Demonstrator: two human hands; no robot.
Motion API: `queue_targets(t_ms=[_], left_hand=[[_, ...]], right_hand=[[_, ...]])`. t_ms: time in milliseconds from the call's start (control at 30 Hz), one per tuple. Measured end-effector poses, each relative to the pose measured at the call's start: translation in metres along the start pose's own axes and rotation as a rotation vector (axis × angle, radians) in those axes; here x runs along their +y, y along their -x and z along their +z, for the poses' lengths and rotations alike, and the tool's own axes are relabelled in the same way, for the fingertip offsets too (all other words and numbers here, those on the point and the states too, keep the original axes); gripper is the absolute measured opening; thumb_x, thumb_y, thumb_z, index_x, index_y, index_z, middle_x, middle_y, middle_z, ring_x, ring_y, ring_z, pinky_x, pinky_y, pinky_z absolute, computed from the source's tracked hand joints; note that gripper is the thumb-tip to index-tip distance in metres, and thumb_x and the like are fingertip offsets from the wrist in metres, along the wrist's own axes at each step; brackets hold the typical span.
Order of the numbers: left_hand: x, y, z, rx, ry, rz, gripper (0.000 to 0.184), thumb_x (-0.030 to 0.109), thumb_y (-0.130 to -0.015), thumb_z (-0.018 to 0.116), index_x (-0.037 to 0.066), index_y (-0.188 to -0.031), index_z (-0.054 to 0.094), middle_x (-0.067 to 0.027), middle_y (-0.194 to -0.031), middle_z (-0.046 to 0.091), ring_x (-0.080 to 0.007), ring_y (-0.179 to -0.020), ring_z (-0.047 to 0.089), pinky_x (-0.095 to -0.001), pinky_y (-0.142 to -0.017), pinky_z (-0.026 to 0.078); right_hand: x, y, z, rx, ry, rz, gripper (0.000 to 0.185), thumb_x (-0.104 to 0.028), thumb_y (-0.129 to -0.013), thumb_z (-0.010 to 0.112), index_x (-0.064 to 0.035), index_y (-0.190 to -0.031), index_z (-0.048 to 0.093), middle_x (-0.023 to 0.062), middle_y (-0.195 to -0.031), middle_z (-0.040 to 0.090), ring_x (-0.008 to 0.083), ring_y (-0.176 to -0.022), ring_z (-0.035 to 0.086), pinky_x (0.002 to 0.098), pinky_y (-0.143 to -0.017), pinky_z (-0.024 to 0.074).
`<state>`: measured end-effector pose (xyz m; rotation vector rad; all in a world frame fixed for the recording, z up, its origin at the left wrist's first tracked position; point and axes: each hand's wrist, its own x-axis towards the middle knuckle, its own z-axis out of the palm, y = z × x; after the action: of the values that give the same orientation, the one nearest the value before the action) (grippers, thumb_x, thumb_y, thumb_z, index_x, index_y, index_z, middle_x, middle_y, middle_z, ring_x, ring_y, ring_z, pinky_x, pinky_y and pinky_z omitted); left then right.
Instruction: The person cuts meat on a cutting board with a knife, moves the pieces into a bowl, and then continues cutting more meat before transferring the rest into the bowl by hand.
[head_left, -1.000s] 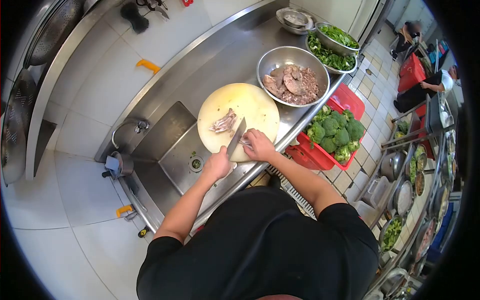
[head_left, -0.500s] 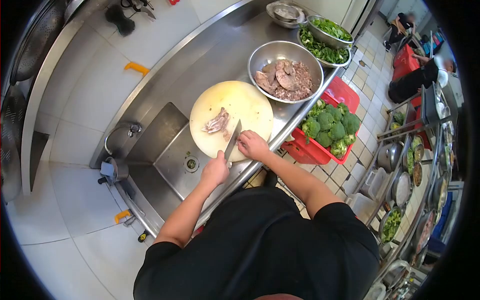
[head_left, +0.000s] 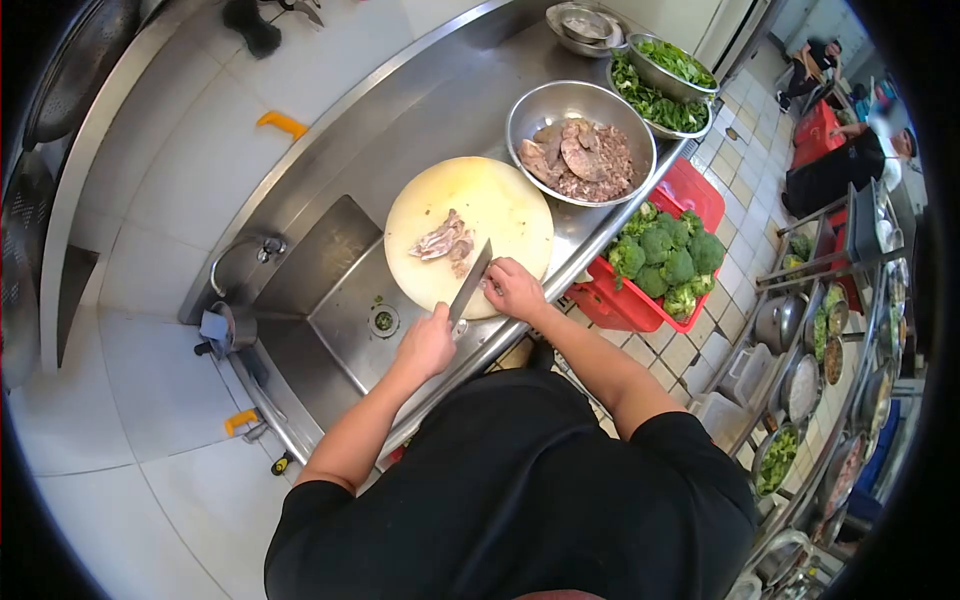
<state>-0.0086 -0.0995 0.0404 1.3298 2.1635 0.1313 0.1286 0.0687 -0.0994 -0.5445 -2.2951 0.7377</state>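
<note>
Gripping the handle of a knife (head_left: 471, 281), the left hand (head_left: 426, 345) is holding the blade aslant over a round cutting board (head_left: 500, 192). Pieces of meat (head_left: 441, 240) are lying on the board just left of the blade. Across from them, the right hand (head_left: 513, 288) is resting with fingers curled close to the steel; whether it is clamping anything, I'm not managing to tell. For clean slicing, I'm thinking, those fingertips are needing to tuck back.
</note>
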Motion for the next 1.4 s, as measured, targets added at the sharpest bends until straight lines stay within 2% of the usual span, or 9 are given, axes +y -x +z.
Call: queue_targets(t_ms=[200, 400, 467, 667, 800, 900, 1100, 1300, 1400], left_hand=[[0.002, -0.028, 0.033, -0.025, 0.063, -0.083, 0.024, 0.017, -0.101, 0.052, 0.000, -0.118, 0.048, -0.0325, -0.093, 0.070, -0.0518, -0.089, 0.068, -0.0625, -0.084, 0.051], [0.002, -0.016, 0.012, -0.123, -0.004, -0.100, 0.028, 0.020, -0.100, 0.054, 0.001, -0.120, 0.047, -0.0340, -0.096, 0.069, -0.0512, -0.092, 0.069, -0.0613, -0.084, 0.052], [-0.003, -0.021, 0.034, -0.056, 0.037, -0.104, 0.028, 0.020, -0.101, 0.054, 0.001, -0.120, 0.047, -0.0354, -0.097, 0.069, -0.0518, -0.094, 0.069, -0.0613, -0.085, 0.052], [0.001, -0.050, 0.022, 0.022, 0.083, -0.005, 0.025, 0.019, -0.102, 0.051, 0.000, -0.119, 0.049, -0.0360, -0.097, 0.068, -0.0525, -0.094, 0.068, -0.0615, -0.086, 0.051], [0.009, -0.024, 0.008, 0.013, 0.067, -0.009, 0.024, 0.018, -0.103, 0.050, 0.000, -0.117, 0.049, -0.0358, -0.096, 0.069, -0.0529, -0.094, 0.068, -0.0616, -0.086, 0.051], [0.005, -0.008, 0.012, -0.063, 0.041, -0.037, 0.023, 0.019, -0.103, 0.050, 0.001, -0.117, 0.047, -0.0359, -0.093, 0.068, -0.0540, -0.091, 0.067, -0.0624, -0.083, 0.051], [0.007, -0.044, 0.043, -0.014, 0.089, -0.045, 0.024, 0.020, -0.104, 0.051, 0.001, -0.118, 0.046, -0.0355, -0.092, 0.068, -0.0544, -0.089, 0.067, -0.0632, -0.081, 0.051], [0.006, -0.015, 0.034, -0.068, 0.051, -0.094, 0.025, 0.020, -0.104, 0.051, 0.000, -0.117, 0.046, -0.0359, -0.092, 0.068, -0.0546, -0.090, 0.067, -0.0630, -0.082, 0.051], [0.011, -0.024, 0.036, -0.061, 0.072, -0.091, 0.025, 0.020, -0.103, 0.050, -0.001, -0.117, 0.047, -0.0358, -0.093, 0.068, -0.0536, -0.091, 0.068, -0.0622, -0.083, 0.052]], right_hand=[[0.001, 0.000, 0.006, -0.043, 0.078, 0.014, 0.009, -0.012, -0.083, 0.066, -0.0069, -0.091, 0.065, 0.0092, -0.094, 0.063, 0.0294, -0.092, 0.065, 0.0409, -0.081, 0.0559], [0.001, 0.000, 0.000, -0.014, 0.061, -0.012, 0.011, -0.012, -0.084, 0.067, -0.0069, -0.093, 0.066, 0.0106, -0.097, 0.065, 0.0295, -0.096, 0.066, 0.0399, -0.083, 0.0562], [0.002, 0.002, -0.001, -0.015, 0.039, -0.014, 0.012, -0.012, -0.085, 0.067, -0.0061, -0.095, 0.066, 0.0118, -0.099, 0.066, 0.0305, -0.097, 0.066, 0.0403, -0.084, 0.0562], [0.001, 0.004, -0.016, -0.013, -0.176, 0.182, 0.018, -0.011, -0.086, 0.069, -0.0025, -0.101, 0.065, 0.0137, -0.100, 0.064, 0.0352, -0.097, 0.065, 0.0425, -0.083, 0.0550], [0.003, -0.001, -0.016, -0.011, -0.063, 0.033, 0.016, -0.008, -0.084, 0.068, -0.0022, -0.098, 0.064, 0.0151, -0.096, 0.063, 0.0359, -0.094, 0.064, 0.0431, -0.083, 0.0544], [0.010, 0.002, -0.007, -0.081, 0.003, 0.049, 0.013, -0.008, -0.082, 0.067, -0.0026, -0.094, 0.065, 0.0154, -0.094, 0.063, 0.0352, -0.091, 0.064, 0.0430, -0.083, 0.0544], [0.015, 0.005, 0.001, -0.020, 0.073, 0.010, 0.009, -0.008, -0.081, 0.066, -0.0044, -0.090, 0.066, 0.0135, -0.091, 0.064, 0.0332, -0.090, 0.064, 0.0419, -0.082, 0.0547], [0.010, 0.007, -0.003, 0.021, 0.047, 0.050, 0.008, -0.008, -0.082, 0.066, -0.0046, -0.089, 0.066, 0.0118, -0.090, 0.064, 0.0327, -0.089, 0.064, 0.0408, -0.082, 0.0548], [0.014, 0.008, -0.007, 0.016, -0.093, 0.168, 0.010, -0.008, -0.084, 0.066, -0.0044, -0.093, 0.064, 0.0145, -0.094, 0.063, 0.0349, -0.092, 0.063, 0.0415, -0.084, 0.0534]])
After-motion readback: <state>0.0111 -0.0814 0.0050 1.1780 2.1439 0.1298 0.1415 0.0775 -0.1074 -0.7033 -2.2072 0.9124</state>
